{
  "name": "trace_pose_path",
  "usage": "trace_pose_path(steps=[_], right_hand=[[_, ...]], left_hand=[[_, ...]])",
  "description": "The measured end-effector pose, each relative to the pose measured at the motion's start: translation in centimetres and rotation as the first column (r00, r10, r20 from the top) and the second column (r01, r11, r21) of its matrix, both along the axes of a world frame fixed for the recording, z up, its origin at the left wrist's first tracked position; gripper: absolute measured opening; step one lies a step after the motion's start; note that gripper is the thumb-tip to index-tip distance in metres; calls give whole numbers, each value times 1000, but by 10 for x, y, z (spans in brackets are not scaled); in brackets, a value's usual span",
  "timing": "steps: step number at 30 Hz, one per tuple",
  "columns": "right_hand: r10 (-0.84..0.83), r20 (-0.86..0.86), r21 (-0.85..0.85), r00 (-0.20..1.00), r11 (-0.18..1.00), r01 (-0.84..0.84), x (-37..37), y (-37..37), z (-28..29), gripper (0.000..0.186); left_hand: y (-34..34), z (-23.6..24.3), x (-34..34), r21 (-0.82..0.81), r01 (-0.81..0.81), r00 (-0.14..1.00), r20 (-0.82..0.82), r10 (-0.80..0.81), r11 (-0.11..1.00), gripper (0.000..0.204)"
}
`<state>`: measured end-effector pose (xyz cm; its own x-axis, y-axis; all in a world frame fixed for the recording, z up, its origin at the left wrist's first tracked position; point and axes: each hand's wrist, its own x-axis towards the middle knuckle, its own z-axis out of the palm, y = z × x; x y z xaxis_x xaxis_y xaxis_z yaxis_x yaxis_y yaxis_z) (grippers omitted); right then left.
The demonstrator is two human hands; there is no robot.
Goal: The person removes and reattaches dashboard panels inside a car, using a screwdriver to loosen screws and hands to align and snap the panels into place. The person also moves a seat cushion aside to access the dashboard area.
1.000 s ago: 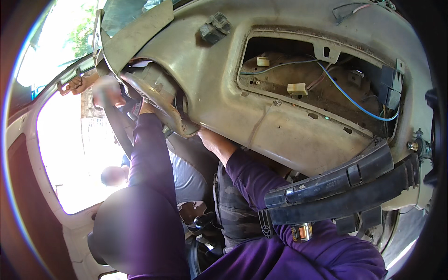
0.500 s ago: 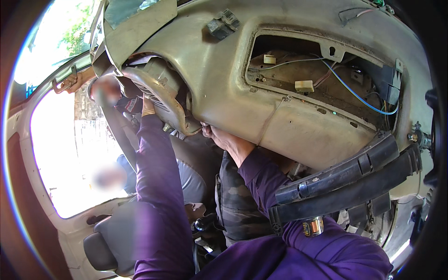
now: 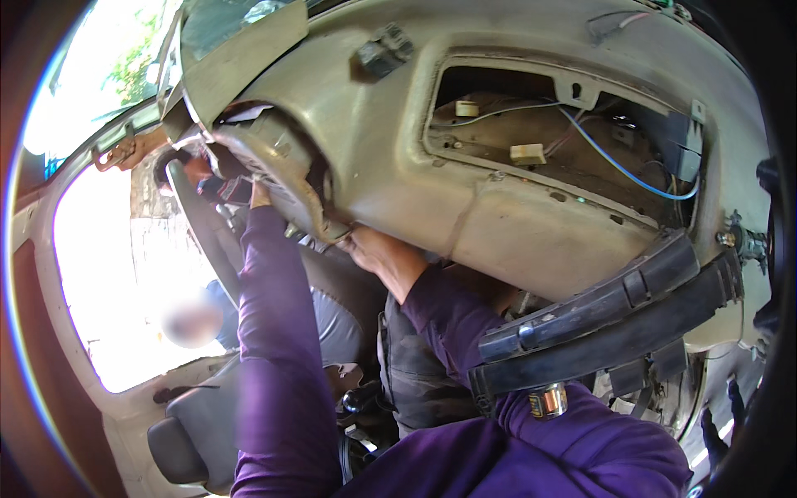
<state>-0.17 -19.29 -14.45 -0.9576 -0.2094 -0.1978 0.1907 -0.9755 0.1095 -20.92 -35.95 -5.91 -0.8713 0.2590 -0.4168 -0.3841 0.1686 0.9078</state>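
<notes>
My left hand (image 3: 260, 196) reaches up to the instrument housing (image 3: 278, 166) at the left of a beige metal dashboard (image 3: 390, 199). Its fingers are hidden by the housing. My right hand (image 3: 378, 256) is at the housing's lower right corner, along the dashboard's lower edge. Its fingers are curled in against that edge, and whatever they grip is hidden. The steering wheel (image 3: 203, 228) stands just left of my left forearm.
Right of my hands is a dashboard opening (image 3: 548, 141) with a blue wire (image 3: 639, 176) and pale connectors. Two curved black plastic pieces (image 3: 598, 315) lie across my right arm. People are by the window at left. A grey seat (image 3: 199, 432) is lower left.
The view has shifted slightly, so the dashboard sits a little further left. My right hand has slid slightly left along the dashboard edge, its fingertips now less visible. My left hand stays at the housing.
</notes>
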Motion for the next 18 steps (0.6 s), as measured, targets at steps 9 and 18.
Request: trace_pose_path(steps=[9,18], right_hand=[[221,10,-290,975,934,-208,-6,6,-2,8],[185,41,-232,982,958,-171,2,13,17,11]], left_hand=[[-18,-7,-13,57,82,995,50,-85,995,75],[-40,-17,-28,187,170,971,135,-196,968,81]])
